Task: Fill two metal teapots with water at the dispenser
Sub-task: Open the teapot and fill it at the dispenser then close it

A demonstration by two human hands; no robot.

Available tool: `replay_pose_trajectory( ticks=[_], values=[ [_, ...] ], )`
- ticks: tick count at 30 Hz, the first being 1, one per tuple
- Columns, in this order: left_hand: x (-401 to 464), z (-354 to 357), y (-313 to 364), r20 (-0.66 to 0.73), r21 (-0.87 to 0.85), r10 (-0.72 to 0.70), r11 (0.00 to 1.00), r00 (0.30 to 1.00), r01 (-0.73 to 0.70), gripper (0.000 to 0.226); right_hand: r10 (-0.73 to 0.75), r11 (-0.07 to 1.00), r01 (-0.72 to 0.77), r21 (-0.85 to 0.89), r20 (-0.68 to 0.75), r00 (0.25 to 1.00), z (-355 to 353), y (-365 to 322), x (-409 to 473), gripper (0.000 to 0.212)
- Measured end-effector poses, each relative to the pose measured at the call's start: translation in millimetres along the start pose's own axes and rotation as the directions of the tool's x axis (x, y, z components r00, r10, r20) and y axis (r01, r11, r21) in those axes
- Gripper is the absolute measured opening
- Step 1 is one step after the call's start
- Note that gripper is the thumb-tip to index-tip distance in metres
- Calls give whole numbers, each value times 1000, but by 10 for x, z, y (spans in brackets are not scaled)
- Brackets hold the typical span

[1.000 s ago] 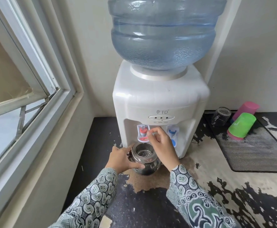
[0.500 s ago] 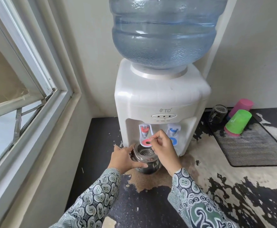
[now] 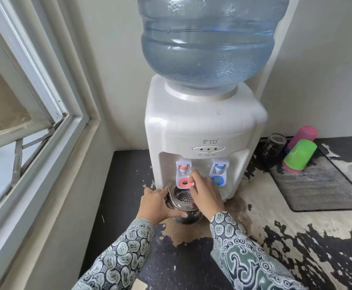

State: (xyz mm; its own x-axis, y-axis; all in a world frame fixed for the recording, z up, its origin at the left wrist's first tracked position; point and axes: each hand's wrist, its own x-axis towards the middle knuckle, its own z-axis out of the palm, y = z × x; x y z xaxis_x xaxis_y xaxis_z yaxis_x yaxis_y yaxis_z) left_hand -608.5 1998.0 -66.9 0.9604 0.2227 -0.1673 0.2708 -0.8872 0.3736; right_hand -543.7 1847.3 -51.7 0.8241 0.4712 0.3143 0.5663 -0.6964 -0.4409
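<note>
Left hand (image 3: pixel 155 203) gripping teapot (image 3: pixel 183 208) rim under red tap (image 3: pixel 183 174), right hand (image 3: pixel 205 193) pinching tap lever, wall near left, worn counter (image 3: pixel 275 206) open right

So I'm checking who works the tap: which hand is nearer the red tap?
Right. The right hand has its fingertips on the red tap; the left hand sits lower, holding the teapot under it.
</note>
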Motion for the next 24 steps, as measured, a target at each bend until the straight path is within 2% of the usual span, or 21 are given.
replay_pose_trajectory(
  ticks=[2,4,7,9,10,12,13,15,18,24],
  values=[
    [-3,15,-15,0,6,9,1000,1000,-9,122,45,999,-45,2,-81,996,22,32,-63,20],
    [-12,37,-41,-24,16,26,1000,999,-26,136,196,978,-182,101,-143,970,76,49,-187,30],
    [-56,81,-67,-73,51,58,997,996,-55,145,382,904,-348,250,-104,918,210,105,-378,39],
    [-89,113,-65,-104,73,83,994,991,-76,144,494,783,-459,420,28,869,257,145,-464,45],
    [-105,130,-61,-122,72,91,994,988,-83,143,532,678,-529,511,156,832,265,155,-492,47],
    [-125,161,-51,-145,46,94,995,985,-88,139,513,459,-646,610,411,753,257,163,-529,45],
    [-135,174,-44,-157,30,90,996,984,-86,137,492,402,-672,622,472,731,238,156,-531,41],
    [-171,214,-24,-227,-4,105,994,968,-109,129,485,377,-672,638,482,730,204,144,-555,37],
    [-284,291,4,-297,-64,136,985,945,-162,118,497,399,-648,649,440,748,192,134,-682,38],
    [-543,485,-58,-198,-99,149,980,969,-171,114,448,421,-573,704,387,806,231,126,-1065,33]
  ],
)
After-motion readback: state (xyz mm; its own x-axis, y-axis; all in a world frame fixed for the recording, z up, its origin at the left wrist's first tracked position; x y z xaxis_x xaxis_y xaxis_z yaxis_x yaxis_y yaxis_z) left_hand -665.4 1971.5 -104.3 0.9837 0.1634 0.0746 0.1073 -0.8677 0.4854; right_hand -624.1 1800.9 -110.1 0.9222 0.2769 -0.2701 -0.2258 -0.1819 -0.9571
